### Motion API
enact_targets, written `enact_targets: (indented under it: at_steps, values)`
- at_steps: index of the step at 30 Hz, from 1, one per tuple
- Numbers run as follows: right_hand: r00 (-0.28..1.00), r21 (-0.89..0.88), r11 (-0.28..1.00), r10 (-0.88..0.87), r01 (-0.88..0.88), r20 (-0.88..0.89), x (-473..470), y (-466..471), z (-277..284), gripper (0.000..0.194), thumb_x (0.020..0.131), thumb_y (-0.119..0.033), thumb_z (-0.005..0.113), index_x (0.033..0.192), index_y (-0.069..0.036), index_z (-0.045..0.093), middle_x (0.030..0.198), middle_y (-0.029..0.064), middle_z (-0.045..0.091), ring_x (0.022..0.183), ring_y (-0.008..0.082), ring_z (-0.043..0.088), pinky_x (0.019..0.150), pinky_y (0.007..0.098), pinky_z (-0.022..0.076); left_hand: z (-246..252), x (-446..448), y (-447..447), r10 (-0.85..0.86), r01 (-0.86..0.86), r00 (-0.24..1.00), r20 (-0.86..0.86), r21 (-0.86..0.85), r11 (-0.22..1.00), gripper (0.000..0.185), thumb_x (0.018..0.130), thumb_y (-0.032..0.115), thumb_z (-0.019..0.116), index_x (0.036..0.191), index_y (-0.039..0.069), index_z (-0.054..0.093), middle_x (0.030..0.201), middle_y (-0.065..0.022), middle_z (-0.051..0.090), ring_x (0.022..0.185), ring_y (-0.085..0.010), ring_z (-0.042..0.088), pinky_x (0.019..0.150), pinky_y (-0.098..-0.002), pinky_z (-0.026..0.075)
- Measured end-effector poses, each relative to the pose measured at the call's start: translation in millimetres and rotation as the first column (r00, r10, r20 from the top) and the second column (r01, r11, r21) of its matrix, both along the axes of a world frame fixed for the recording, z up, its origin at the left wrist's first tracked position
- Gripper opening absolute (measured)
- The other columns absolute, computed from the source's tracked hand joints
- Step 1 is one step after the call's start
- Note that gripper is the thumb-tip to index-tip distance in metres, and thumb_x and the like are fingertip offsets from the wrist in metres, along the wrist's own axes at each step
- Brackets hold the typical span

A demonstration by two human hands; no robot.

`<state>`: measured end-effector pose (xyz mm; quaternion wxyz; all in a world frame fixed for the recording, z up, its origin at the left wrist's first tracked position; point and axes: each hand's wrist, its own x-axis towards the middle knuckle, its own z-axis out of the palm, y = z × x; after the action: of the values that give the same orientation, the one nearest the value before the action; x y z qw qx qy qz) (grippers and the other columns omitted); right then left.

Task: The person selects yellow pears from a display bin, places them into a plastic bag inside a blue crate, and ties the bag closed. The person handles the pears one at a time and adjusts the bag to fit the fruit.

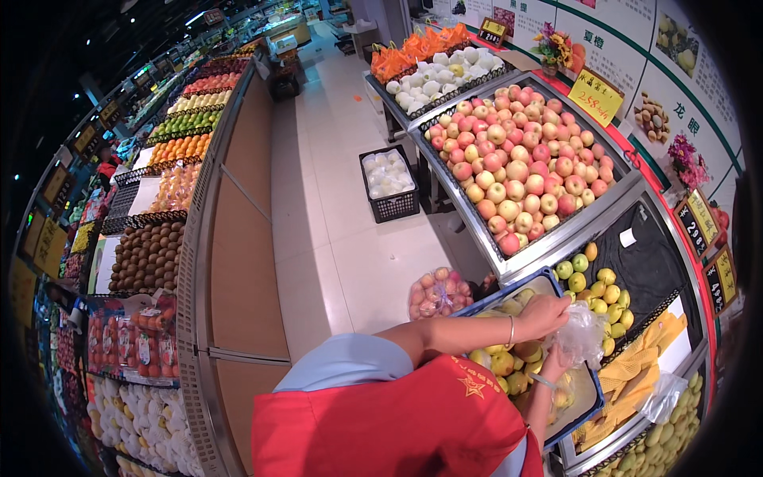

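Both hands meet at a thin clear plastic bag [578, 334], bunched and crumpled. My left hand [542, 316], with a bracelet at the wrist, pinches its upper edge. Below it, my right hand [555, 362] grips the bag's near side, its fingers partly hidden by the film. Under my forearms lies a blue crate [587, 414] holding yellow-green pears [503, 362], some in clear wrapping. More loose pears [614, 295] rest on the dark display tray [647, 253] just beyond my hands.
Apples [518, 173] fill a metal-edged display bin. A black crate of pale wrapped fruit [387, 176] and a bag of round pink fruit [440, 292] are on the left. Yellow foam netting [632, 378] and another clear bag [663, 396] lie at the right. A long fruit display [238, 238] flanks the aisle.
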<state>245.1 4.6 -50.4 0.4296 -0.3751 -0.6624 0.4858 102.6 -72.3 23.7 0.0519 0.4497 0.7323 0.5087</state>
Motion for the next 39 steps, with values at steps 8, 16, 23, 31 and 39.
enact_targets:
  at_steps: [8, 16, 23, 31, 39]
  values:
    - [0.984, 0.559, 0.810, 0.133, -0.175, 0.115, 10.2, -52.7, 73.5, 0.044, 0.089, 0.001, 0.067, 0.130, -0.002, 0.050, 0.122, 0.0155, 0.055, 0.084, 0.0182, 0.056, 0.066, 0.0294, 0.0460, 17.9, -49.2, 7.8, -0.059, -0.167, 0.334, 0.941, 0.121, 0.979, 0.013, 0.088, 0.015, 0.068, 0.079, 0.006, 0.065, 0.069, 0.0002, 0.061, 0.057, -0.0110, 0.057, 0.051, -0.0234, 0.046]
    - [0.808, -0.300, 0.821, 0.291, -0.486, -0.512, -11.9, 0.6, 41.9, 0.020, 0.102, -0.019, 0.054, 0.115, -0.004, 0.057, 0.105, 0.0052, 0.059, 0.092, 0.0144, 0.058, 0.083, 0.0340, 0.0500, 86.9, 44.4, -56.2, -0.328, 0.339, 0.941, -0.083, 0.231, 0.912, 0.038, 0.082, 0.009, 0.073, 0.118, 0.004, 0.064, 0.121, -0.0122, 0.055, 0.088, -0.0151, 0.066, 0.065, -0.0252, 0.053]
    - [0.920, 0.233, 0.892, 0.391, -0.388, 0.039, -2.9, 32.4, 136.1, 0.032, 0.090, -0.002, 0.056, 0.118, 0.002, 0.069, 0.111, 0.0091, 0.072, 0.103, 0.0222, 0.066, 0.093, 0.0348, 0.0517, 64.5, -24.9, -50.7, -0.161, 0.163, 0.985, 0.057, -0.026, 0.986, 0.053, 0.081, 0.014, 0.075, 0.129, 0.006, 0.053, 0.125, -0.0146, 0.054, 0.112, -0.0277, 0.061, 0.094, -0.0413, 0.051]
    - [0.913, -0.082, 0.936, 0.311, -0.343, -0.263, -45.3, 74.8, 153.4, 0.047, 0.097, -0.018, 0.071, 0.135, 0.005, 0.055, 0.115, 0.0097, 0.067, 0.096, 0.0176, 0.068, 0.087, 0.0295, 0.0566, -33.8, -85.9, 14.0, -0.355, 0.432, 0.874, 0.331, -0.198, 0.880, 0.031, 0.086, 0.014, 0.079, 0.112, -0.002, 0.073, 0.100, -0.0054, 0.075, 0.097, -0.0118, 0.068, 0.083, -0.0310, 0.055]
    - [0.838, -0.314, 0.828, 0.525, -0.464, 0.148, -35.7, 38.5, 60.0, 0.072, 0.075, -0.037, 0.091, 0.122, 0.007, 0.059, 0.105, 0.0104, 0.069, 0.094, 0.0174, 0.067, 0.085, 0.0302, 0.0549, -35.8, -68.7, 9.5, -0.271, 0.307, 0.622, 0.734, 0.090, 0.947, 0.027, 0.089, 0.016, 0.080, 0.111, 0.003, 0.070, 0.100, -0.0008, 0.073, 0.089, -0.0064, 0.064, 0.081, -0.0240, 0.050]
